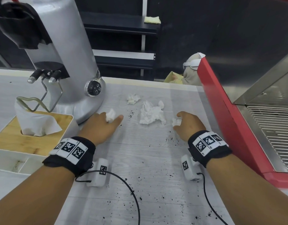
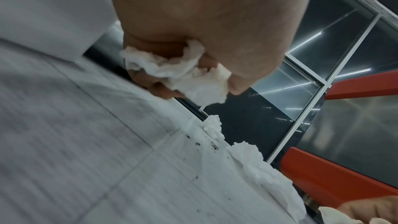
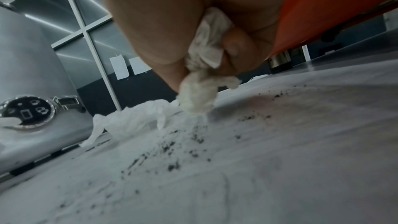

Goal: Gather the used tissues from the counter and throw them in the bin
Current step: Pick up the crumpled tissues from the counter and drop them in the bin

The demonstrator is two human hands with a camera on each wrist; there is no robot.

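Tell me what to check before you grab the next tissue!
1. Left hand grips its small tissue: ok.
2. Right hand grips its small tissue: ok.
3. Big crumpled tissue lies free between the hands: ok.
4. Far small tissue lies free on the counter: ok.
5. Room in either hand for more: cannot tell.
6. Bin in sight: not ok, no view shows it.
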